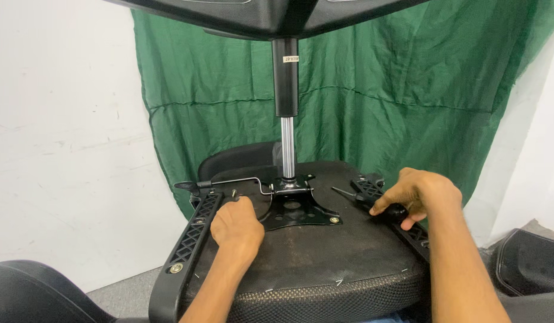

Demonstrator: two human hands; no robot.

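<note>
An upturned black office chair seat (325, 257) lies in front of me, underside up. A black metal mechanism plate (295, 210) is bolted on it, with a gas cylinder (286, 119) rising from it to the chair base (271, 15) overhead. My left hand (236, 224) rests closed on the seat by the left armrest bracket (193, 236), near a small upright bolt (234, 193). My right hand (417, 194) grips the black handle of a screwdriver (384, 209) at the right armrest bracket (411, 230); its thin shaft points left.
A green cloth (379, 101) hangs behind the chair against white walls. A lever (229, 182) sticks out left from the mechanism. Black chair parts lie at the lower left (32, 290) and lower right (528, 266) on a grey floor.
</note>
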